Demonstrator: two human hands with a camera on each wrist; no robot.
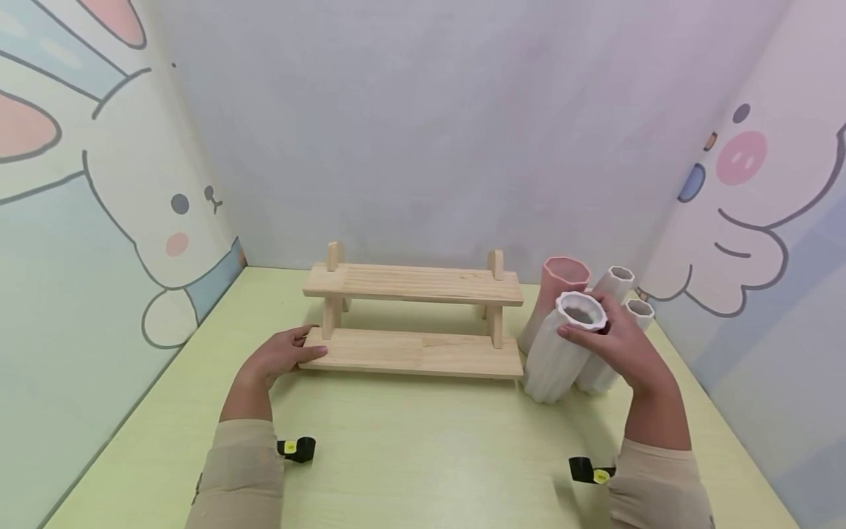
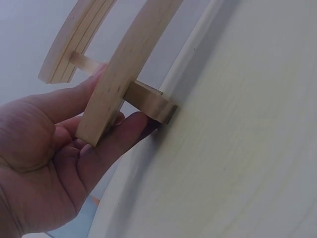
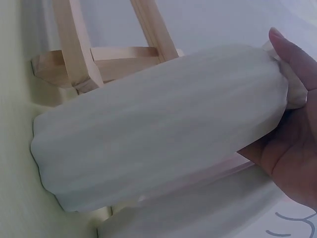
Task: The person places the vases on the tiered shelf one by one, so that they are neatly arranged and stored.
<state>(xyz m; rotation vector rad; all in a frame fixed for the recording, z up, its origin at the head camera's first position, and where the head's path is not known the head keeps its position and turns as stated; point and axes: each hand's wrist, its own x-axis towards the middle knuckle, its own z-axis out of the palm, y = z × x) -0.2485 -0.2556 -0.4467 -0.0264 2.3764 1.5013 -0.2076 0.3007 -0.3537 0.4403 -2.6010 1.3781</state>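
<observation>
The right hand point(image 1: 620, 339) grips the white vase point(image 1: 555, 360) near its rim; the left hand point(image 1: 280, 355) pinches the shelf point(image 1: 413, 353) by one end.

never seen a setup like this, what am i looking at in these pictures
There is no machine: a person works with two bare hands. The wide picture comes from a camera on the head; the other two from the left and right wrists. On the pale green tabletop stand a wooden shelf, a pink vase and two white vases. The left hand grips the left end of the shelf's lower board; the right hand grips a third white vase near its rim.
</observation>
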